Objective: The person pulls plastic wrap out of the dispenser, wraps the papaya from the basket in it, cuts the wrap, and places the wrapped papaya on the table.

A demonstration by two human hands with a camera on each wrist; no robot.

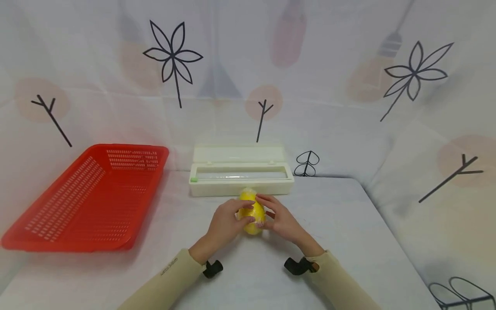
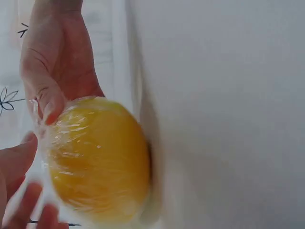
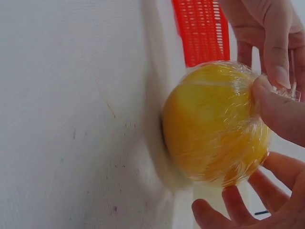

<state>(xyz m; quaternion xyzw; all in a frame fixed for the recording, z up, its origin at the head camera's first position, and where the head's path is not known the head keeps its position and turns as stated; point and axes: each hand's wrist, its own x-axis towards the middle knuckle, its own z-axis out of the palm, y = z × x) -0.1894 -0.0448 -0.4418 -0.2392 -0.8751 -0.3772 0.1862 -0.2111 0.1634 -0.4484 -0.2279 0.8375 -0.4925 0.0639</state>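
Note:
A rounded yellow fruit, covered in crinkled clear plastic film, is between both hands at the table's middle; its exact kind is unclear. My right hand holds its right side, thumb on the gathered film and curved fingers along the lower side in the right wrist view. My left hand is at its left, thumb and fingers spread apart. In the left wrist view the left fingers are blurred and beside the fruit, with a gap between. Loose film stands up between the two thumbs.
Just behind the fruit is a cream film dispenser box, lid raised, with a roll inside. A red perforated basket occupies the left of the white-covered table. Patterned cloth hangs behind and at the right.

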